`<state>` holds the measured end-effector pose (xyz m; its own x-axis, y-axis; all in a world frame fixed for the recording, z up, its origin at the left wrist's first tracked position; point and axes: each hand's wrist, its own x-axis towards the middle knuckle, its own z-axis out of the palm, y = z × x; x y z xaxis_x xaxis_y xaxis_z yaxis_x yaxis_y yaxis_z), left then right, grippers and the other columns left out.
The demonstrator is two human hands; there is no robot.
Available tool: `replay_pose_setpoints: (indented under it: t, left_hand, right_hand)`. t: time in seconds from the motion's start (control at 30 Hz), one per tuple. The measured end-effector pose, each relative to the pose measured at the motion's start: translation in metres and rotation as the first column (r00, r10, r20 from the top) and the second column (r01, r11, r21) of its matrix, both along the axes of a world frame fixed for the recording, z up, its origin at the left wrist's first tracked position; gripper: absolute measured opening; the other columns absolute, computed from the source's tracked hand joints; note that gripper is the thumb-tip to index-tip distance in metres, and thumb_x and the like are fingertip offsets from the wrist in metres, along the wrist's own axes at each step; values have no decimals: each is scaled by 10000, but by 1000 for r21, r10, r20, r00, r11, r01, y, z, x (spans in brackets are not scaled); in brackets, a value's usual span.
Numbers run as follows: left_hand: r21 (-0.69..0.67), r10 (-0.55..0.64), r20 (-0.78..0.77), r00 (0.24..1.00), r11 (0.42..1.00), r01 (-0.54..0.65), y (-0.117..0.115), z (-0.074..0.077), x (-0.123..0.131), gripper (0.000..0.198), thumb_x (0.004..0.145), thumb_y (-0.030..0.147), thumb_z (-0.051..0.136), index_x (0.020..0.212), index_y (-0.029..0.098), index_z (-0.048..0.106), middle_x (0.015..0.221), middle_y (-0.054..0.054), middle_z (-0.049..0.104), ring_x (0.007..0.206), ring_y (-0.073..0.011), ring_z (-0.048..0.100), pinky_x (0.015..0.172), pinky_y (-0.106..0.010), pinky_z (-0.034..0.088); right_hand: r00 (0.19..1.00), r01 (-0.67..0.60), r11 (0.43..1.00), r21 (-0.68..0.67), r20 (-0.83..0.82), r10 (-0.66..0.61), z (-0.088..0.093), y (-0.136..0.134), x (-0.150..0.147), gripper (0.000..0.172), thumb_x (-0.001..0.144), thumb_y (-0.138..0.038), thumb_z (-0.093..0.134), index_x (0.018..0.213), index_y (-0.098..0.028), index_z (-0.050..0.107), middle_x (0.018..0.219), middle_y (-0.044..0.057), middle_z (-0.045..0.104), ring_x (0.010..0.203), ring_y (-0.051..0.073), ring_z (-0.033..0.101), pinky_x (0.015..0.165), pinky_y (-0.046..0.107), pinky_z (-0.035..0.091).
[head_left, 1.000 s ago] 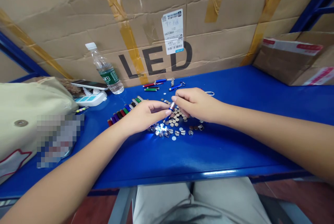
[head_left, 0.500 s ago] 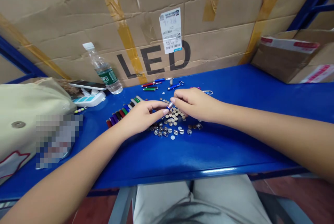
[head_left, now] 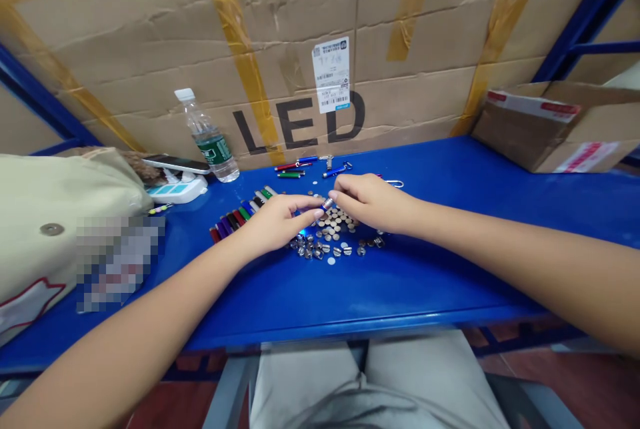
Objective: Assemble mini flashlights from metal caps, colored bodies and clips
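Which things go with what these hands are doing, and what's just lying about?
Likely part of it:
Blue tube held by left fingers and right fingers
Row of coloured tubes
Small discs
Silver metal pieces
Tubes at the back

Apparently just lying about:
Water bottle
Phone
Power strip
Bag
Cardboard box at right

Over the middle of the table [head_left: 380, 289], the left hand [head_left: 277, 219] and right hand [head_left: 375, 203] pinch a tube [head_left: 327, 205]. Discs [head_left: 334, 223] lie below, caps [head_left: 309, 249] nearer the front edge. A bottle [head_left: 215, 149] stands by the left of the back edge, a box [head_left: 523, 132] by its right.
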<state>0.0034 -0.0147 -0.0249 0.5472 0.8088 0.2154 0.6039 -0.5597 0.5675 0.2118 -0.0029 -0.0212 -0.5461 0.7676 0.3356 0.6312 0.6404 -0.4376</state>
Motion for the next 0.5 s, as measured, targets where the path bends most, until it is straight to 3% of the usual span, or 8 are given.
replay_pose_setpoints:
  t: [0.37, 0.5]
  left_hand:
    - [99, -15, -30, 999, 995, 17, -4, 1, 2, 248, 871, 317, 516, 1047, 212, 656, 972, 2, 709, 858, -159, 644, 765, -271, 506]
    - [139, 1, -15, 1000, 990, 1, -1, 0, 0, 231, 846, 316, 572, 1030, 203, 651, 991, -11, 706, 881, -161, 643, 795, -279, 508]
  right_hand:
    - [998, -54, 999, -10, -18, 53, -5, 2, 1, 265, 918, -355, 369, 730, -189, 453, 692, 2, 549, 624, 125, 470, 601, 251, 305]
    - [995, -97, 995, 22, 29, 96, -4, 4, 2, 247, 928, -350, 353, 759, -193, 442, 686, -4, 530, 612, 127, 452, 590, 253, 290]
